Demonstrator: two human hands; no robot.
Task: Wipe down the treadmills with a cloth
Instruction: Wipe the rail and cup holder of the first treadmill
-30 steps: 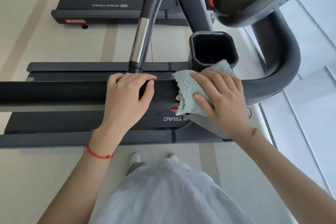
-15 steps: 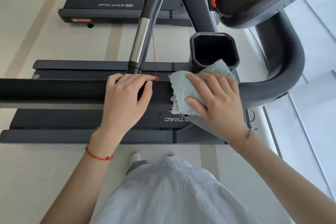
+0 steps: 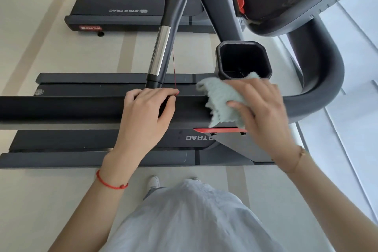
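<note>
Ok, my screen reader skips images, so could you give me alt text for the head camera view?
A person's right hand presses a pale green fluffy cloth onto a treadmill's dark grey side handrail, beside a black square cup holder. The left hand grips the same rail; a second treadmill stands beyond.

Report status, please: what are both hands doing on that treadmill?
Left hand grips the handrail. Right hand presses the pale green cloth on it, beside the cup holder. Red safety cord hangs by the left hand.

The left hand (image 3: 147,112) grips the black treadmill handrail (image 3: 61,108), left of the pale-green fluffy cloth (image 3: 218,100) under the right hand (image 3: 263,108); a black square cup holder (image 3: 241,43) sits just behind.
</note>
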